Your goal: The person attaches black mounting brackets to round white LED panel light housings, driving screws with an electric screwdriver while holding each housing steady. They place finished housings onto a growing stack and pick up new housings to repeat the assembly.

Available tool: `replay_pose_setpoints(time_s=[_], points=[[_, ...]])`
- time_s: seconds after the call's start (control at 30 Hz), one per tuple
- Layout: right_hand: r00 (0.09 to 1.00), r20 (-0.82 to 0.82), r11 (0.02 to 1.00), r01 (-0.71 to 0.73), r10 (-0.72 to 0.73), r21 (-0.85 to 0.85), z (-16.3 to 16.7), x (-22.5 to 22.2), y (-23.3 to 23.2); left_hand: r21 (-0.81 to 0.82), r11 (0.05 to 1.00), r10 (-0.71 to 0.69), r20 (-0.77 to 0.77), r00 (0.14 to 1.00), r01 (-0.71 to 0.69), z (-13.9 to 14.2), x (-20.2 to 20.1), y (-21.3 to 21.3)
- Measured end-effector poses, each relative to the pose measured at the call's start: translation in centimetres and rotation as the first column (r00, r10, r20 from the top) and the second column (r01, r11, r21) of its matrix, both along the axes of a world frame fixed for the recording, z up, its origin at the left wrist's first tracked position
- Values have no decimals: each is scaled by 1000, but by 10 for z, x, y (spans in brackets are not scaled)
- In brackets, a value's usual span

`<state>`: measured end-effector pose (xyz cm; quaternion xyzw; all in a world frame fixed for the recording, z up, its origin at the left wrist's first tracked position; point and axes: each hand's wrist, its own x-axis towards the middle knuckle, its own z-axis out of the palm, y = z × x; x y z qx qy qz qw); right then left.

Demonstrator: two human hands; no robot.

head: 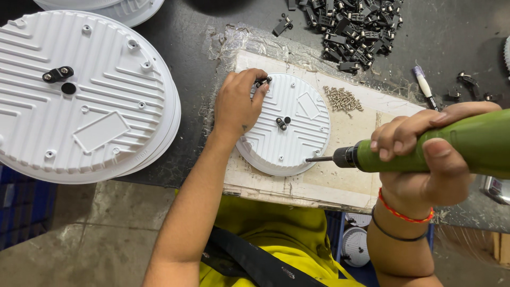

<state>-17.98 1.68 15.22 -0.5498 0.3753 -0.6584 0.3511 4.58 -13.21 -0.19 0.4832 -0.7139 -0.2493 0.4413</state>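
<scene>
the person's left hand rests on the far left rim of a small round white ribbed cover, its fingertips pinched on a small black clip sitting at that edge. the cover lies flat on a pale, worn board on the dark table, near the middle of the scene. another black clip is already fixed beside the centre hole of the cover. the right hand is wrapped tight around a green electric screwdriver, held level at the right, its bit pointing left and its tip just beside the near right rim of the cover, apart from the clip. a little heap of silver screws lies on the board just right of the cover. farther off, a pile of black clips covers the far side of the table. at the left, a stack of bigger white ribbed covers sits with a black clip on the top one. a white marker lies at the far right.
</scene>
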Motion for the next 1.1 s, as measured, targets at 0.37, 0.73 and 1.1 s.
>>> replay_pose_setpoints(time_s=[0.37,0.73,1.1], points=[[998,56,1000,-27,27,9,6,2,-12,-64,998,-25,-8,1000,24,8,0,-6],[999,30,998,12,-10,-62,26,-23,11,87,996,-51,307,950,25,53,-15,-46],[887,205,906,423,-415,6,-89,-50,60,106,993,3,388,921,-48,93,-84,-125]])
